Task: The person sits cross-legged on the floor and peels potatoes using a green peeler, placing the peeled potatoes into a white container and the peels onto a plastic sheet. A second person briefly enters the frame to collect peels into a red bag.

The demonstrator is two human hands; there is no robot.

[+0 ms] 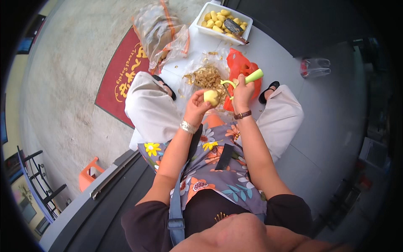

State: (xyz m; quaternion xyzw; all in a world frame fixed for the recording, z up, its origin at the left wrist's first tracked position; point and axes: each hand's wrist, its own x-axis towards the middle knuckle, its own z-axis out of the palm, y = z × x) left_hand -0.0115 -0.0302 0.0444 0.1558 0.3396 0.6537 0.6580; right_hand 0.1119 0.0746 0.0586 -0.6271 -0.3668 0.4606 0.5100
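Note:
My left hand (196, 104) grips a pale yellow potato (211, 97) that looks mostly peeled, with some brownish patches on its right side. In my right hand (244, 93) is a green-handled peeler (253, 76), its blade turned toward the potato with a small gap between them. Below both hands, a heap of potato peelings (206, 77) rests on a clear plastic bag (189, 83) on the floor. A red plastic bag (236, 61) lies just beyond my right hand, partly covered by it.
A white tub (206, 30) of peeled potatoes (218, 17), with a dark-bladed knife or cleaver (233, 25) on top, stands ahead. Left of it sits a large mesh-and-plastic sack (162, 31) on a red mat (116, 82). A clear bag (316, 67) lies right; an orange stool (89, 173) stands lower left.

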